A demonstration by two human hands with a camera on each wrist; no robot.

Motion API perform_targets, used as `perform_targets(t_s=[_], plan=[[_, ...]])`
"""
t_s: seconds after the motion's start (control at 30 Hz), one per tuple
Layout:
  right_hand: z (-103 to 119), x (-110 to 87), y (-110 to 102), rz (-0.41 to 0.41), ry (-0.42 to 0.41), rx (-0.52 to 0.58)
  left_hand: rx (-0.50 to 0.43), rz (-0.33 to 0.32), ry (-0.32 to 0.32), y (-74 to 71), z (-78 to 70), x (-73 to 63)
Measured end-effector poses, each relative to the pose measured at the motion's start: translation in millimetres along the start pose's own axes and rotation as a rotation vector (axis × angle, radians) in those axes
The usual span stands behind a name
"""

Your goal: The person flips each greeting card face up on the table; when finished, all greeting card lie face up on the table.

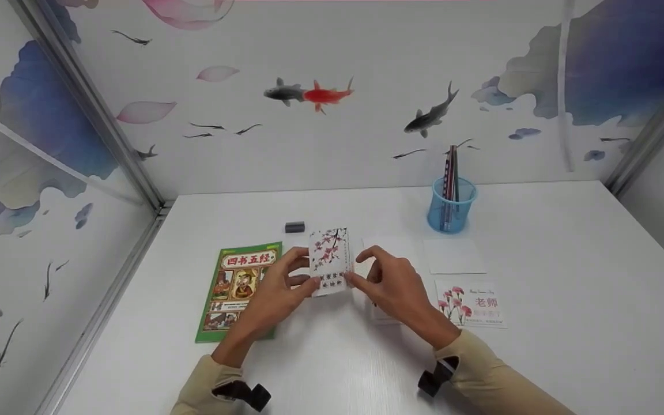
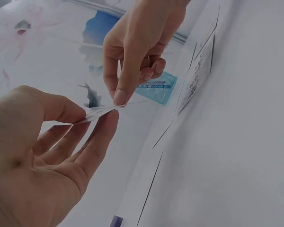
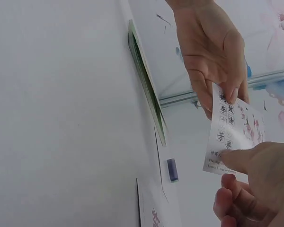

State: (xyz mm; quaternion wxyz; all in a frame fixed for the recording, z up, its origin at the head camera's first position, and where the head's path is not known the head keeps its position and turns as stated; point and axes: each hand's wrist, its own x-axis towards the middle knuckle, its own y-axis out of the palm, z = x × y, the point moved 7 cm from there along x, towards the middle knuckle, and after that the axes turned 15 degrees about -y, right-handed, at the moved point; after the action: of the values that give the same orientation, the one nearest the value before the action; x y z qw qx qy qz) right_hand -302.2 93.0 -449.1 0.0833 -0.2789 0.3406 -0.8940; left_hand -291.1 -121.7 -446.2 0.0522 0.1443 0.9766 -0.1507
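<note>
The left hand (image 1: pixel 279 293) pinches a plum-blossom card (image 1: pixel 328 253) between thumb and fingers, raised above the table (image 1: pixel 320 363). The right hand (image 1: pixel 396 288) rests its thumb on that card's face, its other fingers apart, bent beside the edge. Left of the left fingers lies a green-edged book (image 1: pixel 234 288); right of the right fingers, a carnation card (image 1: pixel 473 304). Beyond the left fingers sits a dark block (image 1: pixel 294 227); beyond the right, a blue cup (image 1: pixel 447 219) of pencils (image 1: pixel 451 167).
</note>
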Motion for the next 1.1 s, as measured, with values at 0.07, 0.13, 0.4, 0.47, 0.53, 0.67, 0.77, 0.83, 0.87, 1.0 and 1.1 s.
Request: perform_targets(t_s=[0.07, 0.13, 0.4, 0.47, 0.53, 0.67, 0.77, 0.83, 0.87, 1.0, 1.1], plan=[[2, -0.1, 0, -0.022, -0.018, -0.01, 0.014, -0.017, 0.004, -1.9, 0.7, 0.1], [6, -0.1, -1, -0.043, -0.063, -0.025, 0.039, -0.031, 0.008, -3.6, 2.0, 0.4], [29, -2.2, 7, 0.04, -0.387, -0.073, 0.257, -0.102, 0.07, -3.2, 4.1, 2.6], [30, -4.3, 13, 0.129, -0.422, -0.057, 0.302, -0.148, 0.084, -5.0, 5.0, 3.2], [30, -6.7, 19, 0.214, -0.437, -0.051, 0.331, -0.189, 0.086, -7.6, 7.4, 4.1], [24, -11.9, 28, 0.341, -0.398, -0.057, 0.391, -0.198, 0.091, -9.9, 12.3, 5.5], [21, -14.7, 32, 0.394, -0.369, -0.069, 0.435, -0.142, 0.09, -7.6, 15.6, 5.9], [20, -15.8, 34, 0.42, -0.356, -0.081, 0.458, -0.102, 0.082, -5.6, 18.1, 5.4], [19, -16.2, 35, 0.434, -0.35, -0.092, 0.475, -0.089, 0.076, -5.0, 19.3, 5.1], [17, -18.5, 41, 0.496, -0.329, -0.124, 0.569, -0.06, 0.052, -2.8, 23.3, 3.0], [15, -19.7, 45, 0.528, -0.331, -0.147, 0.633, -0.027, 0.043, -0.1, 24.4, 1.3]])
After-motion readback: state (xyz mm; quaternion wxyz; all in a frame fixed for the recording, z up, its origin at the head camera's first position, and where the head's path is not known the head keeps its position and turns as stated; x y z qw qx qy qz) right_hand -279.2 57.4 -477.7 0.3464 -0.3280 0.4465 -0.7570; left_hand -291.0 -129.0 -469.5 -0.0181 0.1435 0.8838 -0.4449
